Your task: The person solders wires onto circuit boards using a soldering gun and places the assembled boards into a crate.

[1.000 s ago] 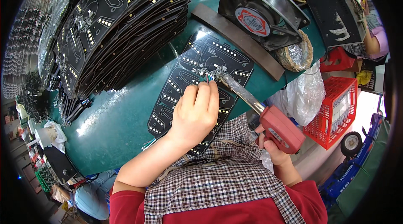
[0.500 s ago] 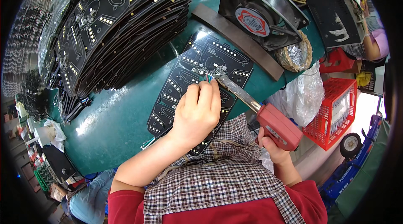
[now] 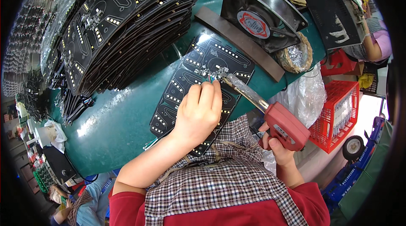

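A black circuit board (image 3: 171, 83) dotted with small light LEDs lies on the green table before me. My left hand (image 3: 199, 109) rests over its middle, fingertips pinched on thin coloured wires (image 3: 212, 78) beside the cluster of components. In my right hand (image 3: 277, 143) is a red gun-shaped soldering iron (image 3: 288, 126), gripped by its handle. Its long metal barrel slants up to the left, and the tip is close to the wires and the components. Whether the tip touches them I cannot tell. My left palm and wrist hide part of the board.
A tall stack of similar boards (image 3: 127, 35) stands at the left. Behind the board lie a dark bar (image 3: 241, 43), a black fan (image 3: 262, 14) and a bowl of silvery metal (image 3: 296, 56). A red crate (image 3: 338, 116) stands at the right. Other people sit at both sides.
The soldering iron has shifted slightly right, and its tip has moved a little right from the wires. My left hand has stayed nearly still. A person at lower left has moved.
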`<action>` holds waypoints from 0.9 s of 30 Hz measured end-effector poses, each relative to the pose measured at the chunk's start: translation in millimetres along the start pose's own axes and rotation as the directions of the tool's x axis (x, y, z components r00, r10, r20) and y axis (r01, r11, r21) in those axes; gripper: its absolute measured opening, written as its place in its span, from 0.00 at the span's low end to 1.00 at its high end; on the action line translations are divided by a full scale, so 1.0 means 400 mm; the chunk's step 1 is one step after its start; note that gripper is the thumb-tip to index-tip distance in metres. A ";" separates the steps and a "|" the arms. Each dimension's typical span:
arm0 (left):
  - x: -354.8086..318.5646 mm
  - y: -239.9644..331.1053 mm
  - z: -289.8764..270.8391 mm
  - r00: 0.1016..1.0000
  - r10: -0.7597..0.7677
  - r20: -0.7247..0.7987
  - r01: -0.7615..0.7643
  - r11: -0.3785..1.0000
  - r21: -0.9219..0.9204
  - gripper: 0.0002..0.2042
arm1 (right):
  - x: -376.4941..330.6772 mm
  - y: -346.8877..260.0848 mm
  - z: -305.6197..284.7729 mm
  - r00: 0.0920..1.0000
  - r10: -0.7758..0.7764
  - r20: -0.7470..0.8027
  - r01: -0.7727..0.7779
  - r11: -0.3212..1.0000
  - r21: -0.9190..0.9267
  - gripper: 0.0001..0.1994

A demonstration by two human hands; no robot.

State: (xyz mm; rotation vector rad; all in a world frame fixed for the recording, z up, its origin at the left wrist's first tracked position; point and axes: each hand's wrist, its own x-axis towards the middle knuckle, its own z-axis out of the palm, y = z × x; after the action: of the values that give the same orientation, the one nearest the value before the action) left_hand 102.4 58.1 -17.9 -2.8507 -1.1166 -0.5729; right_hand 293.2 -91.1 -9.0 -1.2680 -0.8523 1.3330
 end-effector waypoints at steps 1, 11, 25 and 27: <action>0.000 -0.001 -0.001 1.000 -0.001 -0.012 0.001 1.000 -0.018 0.20 | -0.001 -0.002 0.001 1.000 -0.003 0.001 0.003 1.000 0.000 0.31; -0.121 -0.005 -0.118 0.877 0.001 0.481 0.149 0.951 -0.273 0.48 | -0.059 0.012 0.013 0.864 -0.384 -0.326 0.346 0.923 -0.171 0.28; -0.534 -0.050 -0.369 0.920 -0.372 -0.123 0.265 0.821 -0.506 0.19 | -0.094 -0.006 0.106 0.644 -0.598 -0.477 0.545 0.797 -0.262 0.18; -0.688 -0.063 -0.498 0.854 -0.520 0.001 0.380 0.624 -0.683 0.17 | -0.109 -0.017 0.123 0.681 -0.592 -0.432 0.569 0.798 -0.198 0.19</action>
State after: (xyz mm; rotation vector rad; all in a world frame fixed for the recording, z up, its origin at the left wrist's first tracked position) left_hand -165.2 -133.7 70.0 -2.8736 -1.9439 -1.5454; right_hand 241.5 -124.0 15.8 -1.1474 -0.8340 0.4528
